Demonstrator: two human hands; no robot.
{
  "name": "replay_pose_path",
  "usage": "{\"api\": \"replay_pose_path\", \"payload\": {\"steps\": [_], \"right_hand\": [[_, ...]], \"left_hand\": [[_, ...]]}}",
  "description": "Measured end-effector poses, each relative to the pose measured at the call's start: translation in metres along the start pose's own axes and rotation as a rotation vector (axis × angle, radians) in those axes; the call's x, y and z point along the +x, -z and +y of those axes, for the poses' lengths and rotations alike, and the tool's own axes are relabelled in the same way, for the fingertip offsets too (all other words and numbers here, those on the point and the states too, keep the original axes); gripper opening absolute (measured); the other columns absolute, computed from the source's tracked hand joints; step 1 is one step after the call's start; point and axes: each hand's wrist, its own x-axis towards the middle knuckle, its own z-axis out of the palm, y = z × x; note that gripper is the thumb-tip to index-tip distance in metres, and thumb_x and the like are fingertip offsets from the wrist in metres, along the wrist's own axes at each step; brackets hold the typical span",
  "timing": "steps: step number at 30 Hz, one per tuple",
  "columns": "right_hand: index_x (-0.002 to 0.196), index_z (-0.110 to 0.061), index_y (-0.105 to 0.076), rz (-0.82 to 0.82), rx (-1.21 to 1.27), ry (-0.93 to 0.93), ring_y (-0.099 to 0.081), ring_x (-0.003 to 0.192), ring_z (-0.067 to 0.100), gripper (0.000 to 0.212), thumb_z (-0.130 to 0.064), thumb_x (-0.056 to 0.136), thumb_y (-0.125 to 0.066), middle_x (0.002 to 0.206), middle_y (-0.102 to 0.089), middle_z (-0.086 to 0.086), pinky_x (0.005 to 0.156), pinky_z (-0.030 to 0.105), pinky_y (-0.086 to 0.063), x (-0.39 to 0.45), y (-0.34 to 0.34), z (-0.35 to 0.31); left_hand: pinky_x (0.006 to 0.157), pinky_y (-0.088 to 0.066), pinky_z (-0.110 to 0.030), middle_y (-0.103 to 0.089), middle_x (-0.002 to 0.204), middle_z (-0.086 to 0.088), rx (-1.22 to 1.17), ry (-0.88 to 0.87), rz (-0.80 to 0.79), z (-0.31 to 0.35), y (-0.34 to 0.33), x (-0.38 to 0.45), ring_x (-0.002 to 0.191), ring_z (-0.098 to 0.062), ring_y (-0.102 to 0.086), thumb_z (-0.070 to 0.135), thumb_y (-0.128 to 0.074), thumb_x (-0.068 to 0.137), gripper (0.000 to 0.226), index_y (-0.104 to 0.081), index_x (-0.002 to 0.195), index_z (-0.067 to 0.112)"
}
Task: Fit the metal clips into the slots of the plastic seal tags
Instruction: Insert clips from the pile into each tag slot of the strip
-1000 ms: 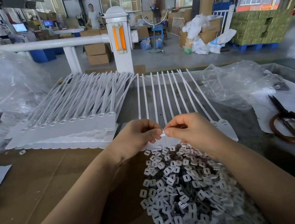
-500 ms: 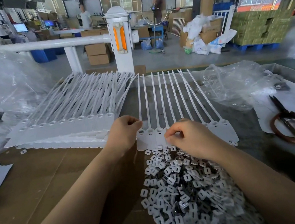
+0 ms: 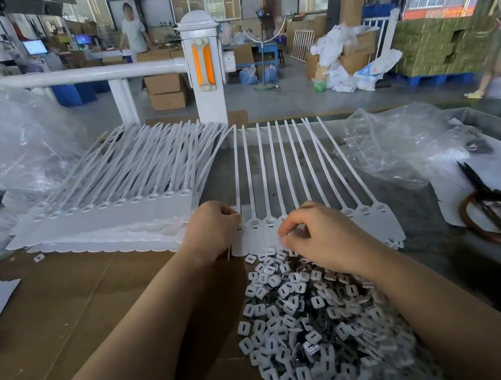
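The person's two bare hands are down on the bench at the near end of a row of white seal tags (image 3: 274,187), which lie side by side with their long thin tails running away toward the far edge and their flat heads toward the person. The left hand (image 3: 213,230) sits at the left end of the row, its fingers curled tight into the palm, the fingertips against the edge of the outermost tag's head; whether they actually pinch that tag or only press on it I cannot tell, because the knuckles hide the tips. The right hand (image 3: 317,235) rests on the tag heads further along, fingers bent and drawn close together, thumb and forefinger nearly meeting over one head. Something small may sit between them, but it is too hidden to make out.

Just in front of the tag heads, under and around the right wrist, spreads a big loose heap of small metal clips (image 3: 315,332), squarish pieces each with a slot in the middle, reaching to the near edge of the bench.

To the left lies a thick stack of more white tags (image 3: 111,215), fanned out. Crumpled clear plastic bags (image 3: 394,145) sit on the right, and beyond them a pair of scissors (image 3: 492,209) with reddish-brown loop handles lies on white paper.
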Motion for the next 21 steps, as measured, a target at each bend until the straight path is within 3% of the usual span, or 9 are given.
{"api": "replay_pose_path", "payload": {"steps": [3,7,12,17,21], "right_hand": [[0.103,-0.033,-0.069,-0.003,-0.005,0.000,-0.057,0.084,-0.002,0.012,-0.036,0.094,-0.062,0.108,-0.054,-0.015,0.072,0.016,-0.042,-0.0004,0.0004,-0.0005],[0.103,-0.033,-0.069,-0.008,0.004,-0.004,-0.057,0.088,-0.001,0.012,-0.037,0.094,-0.062,0.109,-0.054,-0.015,0.075,0.018,-0.043,-0.0012,0.0009,-0.0010],[0.104,-0.033,-0.068,-0.013,0.005,-0.011,-0.058,0.089,0.000,0.013,-0.038,0.093,-0.062,0.109,-0.054,-0.015,0.076,0.020,-0.043,-0.0024,0.0014,-0.0015],[0.105,-0.032,-0.068,-0.011,-0.002,-0.005,-0.057,0.086,-0.001,0.014,-0.037,0.093,-0.063,0.108,-0.054,-0.015,0.070,0.014,-0.039,-0.0023,0.0013,-0.0015],[0.105,-0.032,-0.068,-0.010,0.002,-0.005,-0.056,0.087,-0.001,0.014,-0.037,0.093,-0.063,0.107,-0.053,-0.015,0.070,0.013,-0.038,-0.0027,0.0013,-0.0022]], "left_hand": [[0.067,-0.043,-0.028,-0.060,0.077,0.004,0.025,-0.006,0.000,-0.0003,-0.0002,0.0008,0.075,-0.015,-0.056,0.022,-0.060,0.096,0.012,-0.067,0.089,0.015],[0.053,-0.035,-0.020,-0.057,0.075,0.006,0.057,-0.004,0.009,0.0001,-0.0013,0.0014,0.069,-0.007,-0.051,0.021,-0.058,0.097,0.011,-0.064,0.089,0.017],[0.054,-0.034,-0.020,-0.056,0.077,0.003,0.082,0.018,0.005,0.0014,-0.0023,0.0019,0.075,-0.014,-0.052,0.020,-0.055,0.098,0.011,-0.063,0.093,0.014],[0.052,-0.033,-0.018,-0.055,0.073,0.004,0.110,0.000,-0.009,0.0034,0.0012,0.0002,0.067,-0.009,-0.049,0.019,-0.056,0.097,0.012,-0.061,0.088,0.014],[0.057,-0.039,-0.021,-0.063,0.084,-0.003,0.115,-0.031,-0.001,0.0055,0.0034,-0.0039,0.075,-0.015,-0.055,0.018,-0.059,0.096,0.010,-0.065,0.096,0.010]]}}
